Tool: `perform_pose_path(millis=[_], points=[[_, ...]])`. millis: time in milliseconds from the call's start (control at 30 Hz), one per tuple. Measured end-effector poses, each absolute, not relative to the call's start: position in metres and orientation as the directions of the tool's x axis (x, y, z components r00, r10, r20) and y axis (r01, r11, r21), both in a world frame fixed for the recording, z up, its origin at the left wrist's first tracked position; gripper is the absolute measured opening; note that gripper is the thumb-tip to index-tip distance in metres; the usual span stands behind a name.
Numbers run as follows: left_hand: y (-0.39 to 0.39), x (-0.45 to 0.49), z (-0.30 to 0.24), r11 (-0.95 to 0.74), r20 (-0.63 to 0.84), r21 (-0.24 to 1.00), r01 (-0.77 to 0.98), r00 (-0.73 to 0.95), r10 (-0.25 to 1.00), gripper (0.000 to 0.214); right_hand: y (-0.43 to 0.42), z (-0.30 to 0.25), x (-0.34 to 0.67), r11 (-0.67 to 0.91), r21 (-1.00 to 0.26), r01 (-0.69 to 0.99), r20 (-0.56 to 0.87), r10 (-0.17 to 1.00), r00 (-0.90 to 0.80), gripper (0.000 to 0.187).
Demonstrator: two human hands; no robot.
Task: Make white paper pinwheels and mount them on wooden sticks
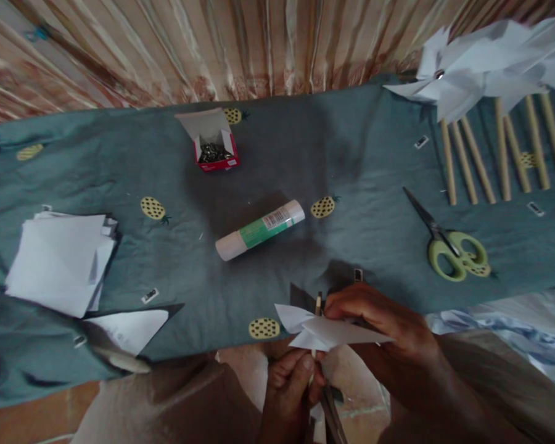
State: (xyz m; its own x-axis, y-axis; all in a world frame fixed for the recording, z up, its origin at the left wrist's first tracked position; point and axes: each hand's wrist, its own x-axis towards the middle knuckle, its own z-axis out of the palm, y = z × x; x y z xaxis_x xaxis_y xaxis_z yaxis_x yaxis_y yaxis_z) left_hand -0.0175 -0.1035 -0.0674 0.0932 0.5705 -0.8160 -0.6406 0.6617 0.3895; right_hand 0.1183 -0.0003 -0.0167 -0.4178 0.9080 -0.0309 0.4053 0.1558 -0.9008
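My left hand (289, 382) is closed around a thin wooden stick (319, 303) at the near edge of the table. Its top end pokes up behind a folded white paper pinwheel (324, 330). My right hand (382, 320) pinches the pinwheel's centre against the stick with fingers pressed together. Both hands hover just in front of the teal cloth (351, 154). A glue stick (259, 229) lies on its side a little beyond them.
A stack of white paper squares (62, 259) sits at the left, with a loose sheet (129, 330) nearer me. An open red box of pins (213, 151) stands at the back. Green scissors (453, 250), several wooden sticks (490, 157) and finished white pinwheels (485, 61) lie at the right.
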Motion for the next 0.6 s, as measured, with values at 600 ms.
perform_pose_path(millis=[600], points=[[-0.0969,-0.0213,-0.0628,0.66,-0.759,0.353,-0.663,0.21,0.616,0.043,-0.0003,-0.0158,0.1184,0.16,-0.909,0.385,-0.024,0.902,-0.431,0.012]])
